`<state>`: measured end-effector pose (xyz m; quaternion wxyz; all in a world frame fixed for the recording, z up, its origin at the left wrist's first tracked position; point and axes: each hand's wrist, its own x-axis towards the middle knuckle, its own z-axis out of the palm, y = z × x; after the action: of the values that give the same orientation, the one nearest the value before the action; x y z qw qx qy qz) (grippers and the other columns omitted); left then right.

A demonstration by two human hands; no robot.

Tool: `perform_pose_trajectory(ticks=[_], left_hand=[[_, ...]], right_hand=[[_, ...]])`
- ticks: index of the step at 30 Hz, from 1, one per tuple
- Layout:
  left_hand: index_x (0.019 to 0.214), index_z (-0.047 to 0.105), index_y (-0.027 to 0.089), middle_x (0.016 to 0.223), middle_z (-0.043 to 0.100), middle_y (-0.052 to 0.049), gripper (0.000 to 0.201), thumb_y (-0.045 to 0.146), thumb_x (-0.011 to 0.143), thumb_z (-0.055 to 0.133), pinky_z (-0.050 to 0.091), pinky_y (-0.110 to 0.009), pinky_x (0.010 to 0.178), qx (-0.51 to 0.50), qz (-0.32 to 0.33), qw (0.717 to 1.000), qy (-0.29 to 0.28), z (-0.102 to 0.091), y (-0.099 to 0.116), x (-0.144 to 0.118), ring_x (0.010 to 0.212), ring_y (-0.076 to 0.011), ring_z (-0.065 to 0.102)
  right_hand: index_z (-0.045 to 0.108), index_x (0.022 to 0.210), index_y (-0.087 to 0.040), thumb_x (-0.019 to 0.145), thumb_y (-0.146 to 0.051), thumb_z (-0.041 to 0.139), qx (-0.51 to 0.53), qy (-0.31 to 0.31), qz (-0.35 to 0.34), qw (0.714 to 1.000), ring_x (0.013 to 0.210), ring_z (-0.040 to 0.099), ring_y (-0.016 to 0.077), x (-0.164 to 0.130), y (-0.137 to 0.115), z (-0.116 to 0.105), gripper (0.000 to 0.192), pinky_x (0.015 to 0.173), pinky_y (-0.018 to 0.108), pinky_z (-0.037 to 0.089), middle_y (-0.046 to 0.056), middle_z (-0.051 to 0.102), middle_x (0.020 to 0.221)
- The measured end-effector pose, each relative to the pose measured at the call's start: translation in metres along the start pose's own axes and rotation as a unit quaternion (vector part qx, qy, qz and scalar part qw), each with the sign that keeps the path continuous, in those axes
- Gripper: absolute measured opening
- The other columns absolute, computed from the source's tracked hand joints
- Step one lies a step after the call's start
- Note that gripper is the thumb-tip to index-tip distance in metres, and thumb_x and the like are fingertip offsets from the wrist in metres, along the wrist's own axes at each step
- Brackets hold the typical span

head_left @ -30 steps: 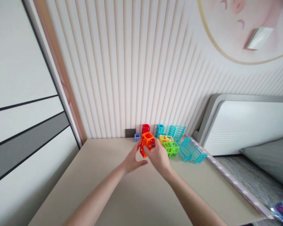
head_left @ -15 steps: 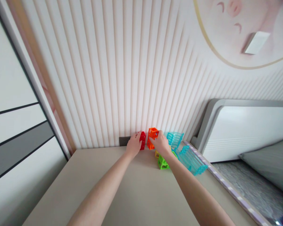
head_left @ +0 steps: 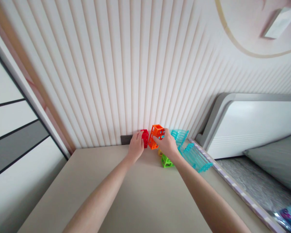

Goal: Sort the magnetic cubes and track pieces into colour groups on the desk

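Observation:
Near the back of the table, my left hand (head_left: 136,146) is closed around the left side of a red openwork toy block (head_left: 145,139), which stands close to the wall. My right hand (head_left: 168,143) grips an orange openwork toy block (head_left: 156,137) from the right, thumb on its front. The orange block leans, its top tilted to the right, and its lower end is beside the red one. Below my right wrist lies a green openwork block (head_left: 166,161), with a bit of a yellow block (head_left: 159,152) behind it, mostly hidden.
Right of my right hand are clear turquoise ribbed pieces (head_left: 196,157). A dark wall socket (head_left: 126,139) is left of my left hand. The ribbed wall (head_left: 106,81) bounds the table (head_left: 135,197) at the back. A bed headboard (head_left: 252,126) stands to the right.
The orange block has gone from upright to tilted, and its lower end has moved toward the red block. My left hand remains at the red block. The camera view has shifted slightly.

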<state>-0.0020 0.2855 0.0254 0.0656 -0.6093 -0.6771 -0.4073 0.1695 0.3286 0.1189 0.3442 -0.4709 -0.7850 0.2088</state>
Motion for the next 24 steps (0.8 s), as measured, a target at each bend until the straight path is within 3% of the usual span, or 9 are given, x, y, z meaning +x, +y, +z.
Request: perform_pose_trajectory(ticks=[3,6,9,13,16,19,24], left_hand=[[0.135,0.047,0.021,0.128,0.055,-0.011,0.042,0.011,0.095,0.039,0.043,-0.043,0.111,-0.032,0.052,0.997,-0.037,0.005,0.007,-0.007,0.126,-0.0225,0.052],[0.135,0.049,0.024,0.122,0.06,-0.007,0.044,0.01,0.093,0.044,0.048,-0.037,0.106,-0.058,0.101,0.989,-0.087,0.016,0.019,-0.015,0.119,-0.0199,0.057],[0.137,0.048,0.027,0.122,0.06,-0.006,0.048,0.01,0.093,0.043,0.051,-0.036,0.103,-0.076,0.121,0.984,-0.107,0.028,0.034,-0.023,0.115,-0.0195,0.06],[0.135,0.051,0.026,0.126,0.058,-0.009,0.038,0.021,0.099,0.042,0.047,-0.042,0.107,-0.098,0.13,0.981,-0.106,0.036,0.054,-0.029,0.12,-0.0225,0.057],[0.138,0.048,0.024,0.131,0.056,-0.011,0.043,0.036,0.097,0.053,0.045,-0.046,0.11,-0.108,0.139,0.977,-0.123,0.042,0.068,-0.034,0.125,-0.0268,0.053],[0.139,0.046,0.023,0.131,0.054,-0.012,0.053,0.039,0.091,0.062,0.046,-0.048,0.108,-0.114,0.115,0.977,-0.139,0.052,0.078,-0.039,0.125,-0.0295,0.054],[0.134,0.049,0.026,0.123,0.056,-0.009,0.042,0.023,0.092,0.059,0.051,-0.045,0.103,-0.126,0.082,0.978,-0.147,0.068,0.086,-0.047,0.117,-0.0255,0.06]], right_hand=[[0.052,0.115,-0.021,0.081,-0.043,0.065,0.066,0.019,-0.016,0.998,0.083,0.07,0.022,-0.03,-0.004,-0.028,0.043,0.07,0.031,0.052,0.008,0.071,0.105],[0.052,0.118,-0.022,0.079,-0.05,0.066,0.061,0.036,-0.013,0.997,0.079,0.07,0.022,-0.077,0.011,-0.055,0.05,0.067,0.032,0.054,0.007,0.071,0.102],[0.053,0.118,-0.023,0.076,-0.055,0.067,0.022,0.077,0.016,0.997,0.068,0.069,0.0214,-0.125,0.045,-0.073,0.054,0.061,0.033,0.056,0.007,0.073,0.093],[0.055,0.112,-0.025,0.074,-0.062,0.065,-0.022,0.108,0.07,0.991,0.06,0.068,0.0224,-0.173,0.099,-0.089,0.055,0.052,0.033,0.056,0.007,0.074,0.085],[0.055,0.112,-0.025,0.071,-0.065,0.066,-0.038,0.135,0.109,0.984,0.059,0.068,0.023,-0.197,0.133,-0.101,0.058,0.047,0.032,0.055,0.007,0.074,0.085],[0.055,0.115,-0.024,0.072,-0.065,0.066,-0.047,0.137,0.128,0.981,0.058,0.068,0.0229,-0.213,0.154,-0.107,0.061,0.048,0.033,0.056,0.008,0.074,0.086],[0.054,0.117,-0.025,0.079,-0.061,0.064,-0.065,0.114,0.095,0.987,0.061,0.067,0.0212,-0.221,0.157,-0.097,0.054,0.054,0.034,0.058,0.007,0.072,0.093]])
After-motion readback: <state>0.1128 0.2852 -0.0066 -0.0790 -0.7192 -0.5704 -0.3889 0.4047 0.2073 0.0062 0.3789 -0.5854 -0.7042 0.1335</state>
